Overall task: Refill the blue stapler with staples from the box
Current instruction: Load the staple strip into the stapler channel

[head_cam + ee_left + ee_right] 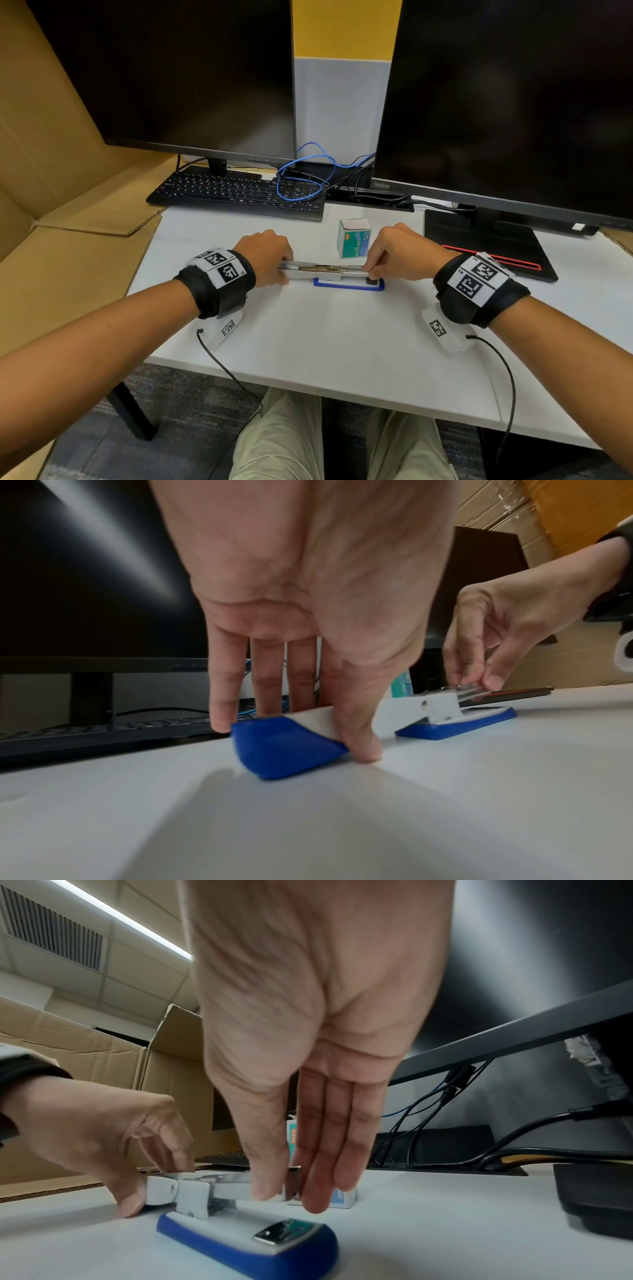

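Loading step in hand: blue-and-white plastic stapler [346,274], mid-counter, lies swung open. Left hand [265,257] pinches its flipped-back lid; right hand [390,251] pinches a silvery staple strip [471,689] at the magazine. Next, judged: seat strip, close lid.

The staple box [354,238] carries "No.35-5M" along its side, with a small orange brand mark too blurred to read. The right monitor [507,102] shows a faint "ThinkVision" on its lower bezel. Both wristbands [219,269] bear black-and-white square code tags.

Two hands [265,255] [399,251], one blue stapler [349,283], one staple box [354,238], two monitors [164,75] [513,96], one keyboard [236,195].
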`<control>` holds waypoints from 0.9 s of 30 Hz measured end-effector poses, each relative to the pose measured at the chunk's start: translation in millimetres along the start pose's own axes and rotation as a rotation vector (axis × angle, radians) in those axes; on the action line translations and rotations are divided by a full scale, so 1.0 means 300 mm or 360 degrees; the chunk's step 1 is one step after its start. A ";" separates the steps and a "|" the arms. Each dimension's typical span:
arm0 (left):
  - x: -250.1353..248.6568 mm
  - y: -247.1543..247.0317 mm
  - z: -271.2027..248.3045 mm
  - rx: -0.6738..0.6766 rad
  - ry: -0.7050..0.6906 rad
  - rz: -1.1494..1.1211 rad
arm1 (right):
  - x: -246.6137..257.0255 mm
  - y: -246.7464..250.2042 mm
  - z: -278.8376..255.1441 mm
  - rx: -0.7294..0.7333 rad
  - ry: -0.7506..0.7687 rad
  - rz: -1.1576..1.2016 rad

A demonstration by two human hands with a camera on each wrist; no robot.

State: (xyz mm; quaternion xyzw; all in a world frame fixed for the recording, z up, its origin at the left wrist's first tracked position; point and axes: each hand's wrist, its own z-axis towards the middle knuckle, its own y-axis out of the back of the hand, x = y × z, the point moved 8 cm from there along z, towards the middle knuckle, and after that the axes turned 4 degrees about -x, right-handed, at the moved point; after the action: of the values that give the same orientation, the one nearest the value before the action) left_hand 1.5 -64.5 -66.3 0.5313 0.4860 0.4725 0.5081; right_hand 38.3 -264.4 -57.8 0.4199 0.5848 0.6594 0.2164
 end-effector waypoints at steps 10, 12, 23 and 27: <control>0.027 0.091 -0.002 -0.0102 -0.0106 0.0027 | 0.006 0.000 -0.006 -0.0003 -0.0007 -0.0079; 0.017 0.134 0.002 -0.0172 -0.0149 -0.0054 | 0.007 0.000 -0.009 -0.0010 -0.0004 -0.0072; -0.130 0.215 0.037 -0.0343 -0.0257 -0.0489 | -0.009 -0.011 -0.005 -0.0061 0.0014 -0.0040; -0.191 0.185 0.047 -0.0314 -0.0277 -0.0703 | 0.006 -0.002 -0.015 -0.0097 0.0075 -0.0024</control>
State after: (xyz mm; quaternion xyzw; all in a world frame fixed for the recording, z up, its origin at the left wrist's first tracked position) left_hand 13.0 -123.3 -11.8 0.3988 0.4963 0.3475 0.6883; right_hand 33.6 -265.4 -57.8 0.3932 0.5726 0.6849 0.2203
